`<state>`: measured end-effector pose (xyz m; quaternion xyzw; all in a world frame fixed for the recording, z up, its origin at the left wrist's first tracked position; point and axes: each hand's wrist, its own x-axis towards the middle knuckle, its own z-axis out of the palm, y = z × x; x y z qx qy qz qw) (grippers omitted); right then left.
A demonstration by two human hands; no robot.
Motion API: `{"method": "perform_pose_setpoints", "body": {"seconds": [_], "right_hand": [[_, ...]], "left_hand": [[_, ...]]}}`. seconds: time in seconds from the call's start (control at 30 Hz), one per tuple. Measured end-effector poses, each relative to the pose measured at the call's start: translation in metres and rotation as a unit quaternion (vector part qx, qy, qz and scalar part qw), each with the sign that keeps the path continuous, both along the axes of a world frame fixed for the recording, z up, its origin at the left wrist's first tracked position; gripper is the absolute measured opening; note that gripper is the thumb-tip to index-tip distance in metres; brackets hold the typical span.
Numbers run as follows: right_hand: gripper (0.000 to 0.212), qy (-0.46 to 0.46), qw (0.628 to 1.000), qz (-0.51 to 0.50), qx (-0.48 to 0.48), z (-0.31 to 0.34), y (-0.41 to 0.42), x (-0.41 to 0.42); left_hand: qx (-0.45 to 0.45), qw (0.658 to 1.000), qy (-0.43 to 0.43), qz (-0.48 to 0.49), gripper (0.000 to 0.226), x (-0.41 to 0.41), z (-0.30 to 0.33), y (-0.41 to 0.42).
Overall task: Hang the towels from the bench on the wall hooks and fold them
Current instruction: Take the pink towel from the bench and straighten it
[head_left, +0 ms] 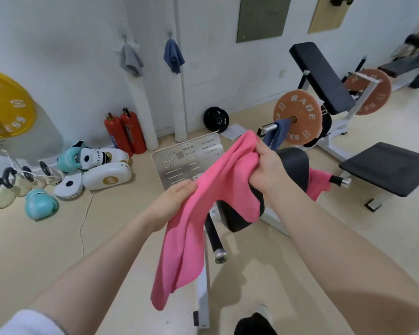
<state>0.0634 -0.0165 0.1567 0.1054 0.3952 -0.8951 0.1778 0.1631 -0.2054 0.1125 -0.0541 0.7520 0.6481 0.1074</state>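
I am bunching the soft, light pink towel (203, 201) mid-frame, right hand (269, 165) clenching its top, left hand (177, 197) pinching its edge.

Counts, by kind:
- Towels: five. Two pink terry towels (203, 201) (318, 184), one grey towel (131, 60), two blue towels (173, 56) (277, 134).
- Red fire extinguishers: two (116, 134) (132, 131).
- Teal boxing gloves: two (41, 204) (69, 157).
- Orange weight plates: two (298, 117) (373, 90).
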Motion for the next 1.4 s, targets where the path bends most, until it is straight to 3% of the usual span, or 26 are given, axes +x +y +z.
{"method": "perform_pose_setpoints", "body": {"seconds": [0.1,0.23,0.33,0.37,0.43,0.47,0.57,0.63,0.7,0.77,0.8,0.93,1.07,1.17,1.3,1.33,1.4], "right_hand": [[0.043,0.023,0.997,-0.044,-0.052,0.003,0.013,-0.005],[0.028,0.052,0.996,-0.037,-0.057,-0.006,0.031,-0.007],[0.033,0.059,0.997,0.004,0.058,-0.007,0.051,-0.012],[0.036,0.075,0.985,0.033,0.153,-0.005,0.058,-0.013],[0.037,0.157,0.912,0.099,0.366,-0.001,0.074,-0.011],[0.037,0.204,0.879,0.126,0.413,0.002,0.084,-0.010],[0.044,0.270,0.854,0.252,0.366,0.011,0.122,-0.018],[0.036,0.268,0.851,0.310,0.328,0.022,0.152,-0.031],[0.023,0.273,0.829,0.349,0.341,0.031,0.179,-0.046],[0.015,0.298,0.781,0.373,0.403,0.029,0.202,-0.061],[0.011,0.311,0.764,0.363,0.433,0.026,0.211,-0.068],[0.012,0.338,0.771,0.228,0.489,0.014,0.243,-0.092],[0.017,0.348,0.753,0.179,0.530,0.007,0.275,-0.112],[0.020,0.359,0.723,0.156,0.569,0.005,0.294,-0.123],[0.026,0.386,0.617,0.069,0.683,0.000,0.321,-0.140],[0.026,0.377,0.615,0.046,0.692,-0.001,0.329,-0.146],[0.021,0.340,0.673,0.010,0.657,0.000,0.344,-0.156]], "left_hand": [[-0.048,0.998,-0.043,0.014,0.025,0.006,-0.008,-0.007],[-0.124,0.986,-0.087,0.072,0.055,-0.005,-0.015,0.000],[-0.097,0.983,-0.078,0.137,0.034,-0.030,0.002,0.032],[-0.064,0.985,-0.072,0.146,0.024,-0.040,0.010,0.047],[0.008,0.992,-0.063,0.113,0.015,-0.055,0.026,0.078],[0.027,0.996,-0.049,0.073,0.014,-0.062,0.033,0.095],[0.009,0.999,0.000,-0.042,0.028,-0.073,0.051,0.146],[0.022,0.996,0.017,-0.081,0.030,-0.081,0.060,0.171],[0.022,0.993,0.030,-0.110,0.025,-0.091,0.065,0.189],[-0.027,0.991,0.047,-0.125,0.026,-0.104,0.067,0.204],[-0.069,0.988,0.067,-0.121,0.025,-0.111,0.066,0.213],[-0.273,0.946,0.159,-0.080,0.015,-0.139,0.061,0.257],[-0.388,0.908,0.147,-0.064,0.017,-0.164,0.052,0.299],[-0.392,0.903,0.176,-0.025,0.029,-0.181,0.051,0.329],[-0.288,0.935,0.198,0.065,0.033,-0.197,0.050,0.354],[-0.283,0.938,0.196,0.050,0.030,-0.201,0.047,0.357],[-0.314,0.934,0.170,-0.023,0.033,-0.208,0.043,0.364]]}}
